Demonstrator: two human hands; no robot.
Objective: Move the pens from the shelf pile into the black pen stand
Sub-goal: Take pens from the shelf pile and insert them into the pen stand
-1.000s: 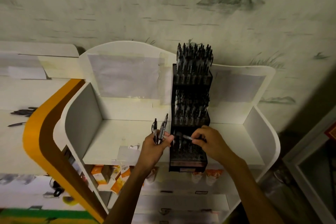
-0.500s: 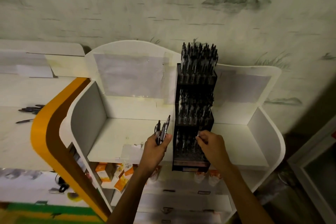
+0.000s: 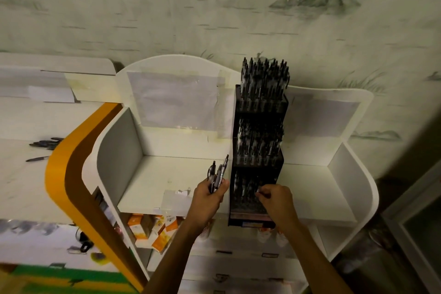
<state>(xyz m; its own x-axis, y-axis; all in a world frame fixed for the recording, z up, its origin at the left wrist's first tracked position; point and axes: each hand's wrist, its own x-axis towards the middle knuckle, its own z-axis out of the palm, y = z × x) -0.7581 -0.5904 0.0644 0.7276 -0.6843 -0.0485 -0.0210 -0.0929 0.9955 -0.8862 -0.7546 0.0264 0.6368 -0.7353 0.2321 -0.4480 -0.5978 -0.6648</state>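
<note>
Gripping a small bundle of pens upright in the left hand, tips fanned above the fist, just left of the black pen stand: probably keeping the spare stock close, so that single pens can be fed across without reaching back to the pile. Pinching something small and pale at the right hand's fingertips, right against the lowest tier of the stand; most likely the end of one pen being seated in a slot, though too blurred to be sure. Standing three-tiered on the white shelf, with the top and middle tiers already packed with dark pens and the lowest tier apparently partly filled, hence the work going on low and at the front. Lying well off to the left on a pale counter: a few more dark pens, presumably what is left of the pile. Showing below the shelf: orange and white boxes, with print too small and blurred to read. Nothing legible on the stand's front strip either.
</note>
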